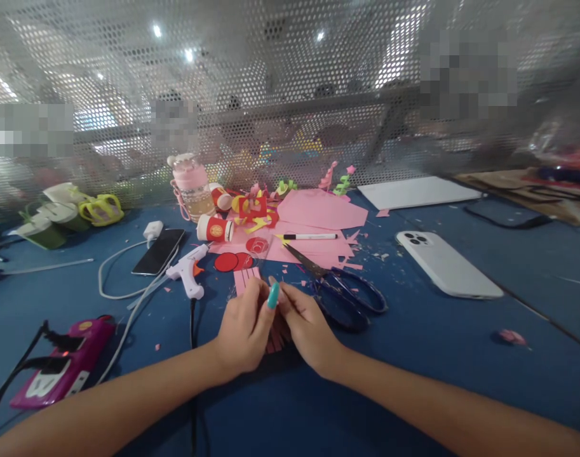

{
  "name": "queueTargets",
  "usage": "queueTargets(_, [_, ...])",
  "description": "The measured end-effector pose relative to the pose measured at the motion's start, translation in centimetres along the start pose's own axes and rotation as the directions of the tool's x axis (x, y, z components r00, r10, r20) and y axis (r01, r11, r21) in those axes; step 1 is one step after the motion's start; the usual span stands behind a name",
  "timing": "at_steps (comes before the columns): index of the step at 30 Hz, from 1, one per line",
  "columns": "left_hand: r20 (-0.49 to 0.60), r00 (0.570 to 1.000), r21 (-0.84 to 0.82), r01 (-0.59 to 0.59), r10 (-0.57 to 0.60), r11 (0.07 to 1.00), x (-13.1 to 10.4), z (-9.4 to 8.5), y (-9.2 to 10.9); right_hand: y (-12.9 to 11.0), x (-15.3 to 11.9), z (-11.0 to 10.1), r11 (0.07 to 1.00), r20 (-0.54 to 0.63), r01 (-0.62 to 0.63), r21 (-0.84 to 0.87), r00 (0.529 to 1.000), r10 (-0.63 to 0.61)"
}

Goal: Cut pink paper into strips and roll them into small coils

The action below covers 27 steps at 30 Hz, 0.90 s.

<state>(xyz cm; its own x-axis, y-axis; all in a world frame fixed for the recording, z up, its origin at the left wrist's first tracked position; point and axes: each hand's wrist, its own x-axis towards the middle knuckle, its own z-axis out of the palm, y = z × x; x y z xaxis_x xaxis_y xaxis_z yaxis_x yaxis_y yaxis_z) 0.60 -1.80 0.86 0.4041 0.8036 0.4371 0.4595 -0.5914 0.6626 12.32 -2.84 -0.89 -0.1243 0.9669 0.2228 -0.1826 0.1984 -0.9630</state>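
Note:
My left hand (244, 327) and my right hand (311, 327) meet at the fingertips over the blue table. Both are closed in a pinch, and a long teal nail shows on the left thumb. What sits between the fingertips is small and mostly hidden. Under and between the hands lie slit pink paper strips (273, 343); more striped pink paper (246, 277) shows just beyond the left hand. Large scissors (337, 285) with dark blue handles lie partly spread right beside my right hand. A white glue gun (188, 271) rests left of my left hand.
Pink paper sheets (323, 209), red discs (226, 261), a marker (313, 237) and a small red-and-white cup (215, 228) lie ahead. A pink-lidded bottle (192, 187) stands behind. Phones lie left (160, 251) and right (446, 263). A purple power strip (68, 362) and cables occupy the left.

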Motion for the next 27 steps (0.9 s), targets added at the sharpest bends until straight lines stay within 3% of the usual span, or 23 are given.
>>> queueTargets(3, [0.046,0.997,0.03,-0.071,0.07,0.997,0.0,-0.2,-0.4,-0.1,0.1,-0.3,0.999,0.018,0.03,0.014,0.999,-0.031])
queueTargets(6, [0.077,0.984,0.061,-0.168,0.164,0.984,0.1,-0.4,-0.6,-0.4,0.2,-0.7,0.994,0.04,0.068,-0.086,0.997,-0.065])
queueTargets(12, [0.005,0.95,0.165,-0.309,0.312,0.937,0.1,-0.3,-0.6,-0.6,0.0,-1.5,0.964,0.094,0.165,-0.209,0.984,-0.149])
queueTargets(15, [-0.007,0.958,0.165,-0.283,0.288,0.945,-0.1,-0.3,-0.8,-0.6,0.0,-1.9,0.912,0.204,0.317,-0.262,0.942,-0.268])
queueTargets(18, [0.012,0.973,0.122,-0.23,0.231,0.965,-0.1,-0.3,-0.9,-0.5,0.2,-2.1,0.877,0.257,0.379,-0.296,0.916,-0.309])
queueTargets(23, [-0.033,0.982,0.1,-0.183,0.187,0.978,0.0,-0.3,-0.9,-0.3,0.5,-2.0,0.922,0.222,0.305,-0.238,0.942,-0.254])
queueTargets(27, [-0.039,0.997,0.064,-0.065,0.068,0.996,0.0,-0.2,-0.9,-0.4,0.4,-1.8,0.942,0.168,0.254,-0.217,0.961,-0.221])
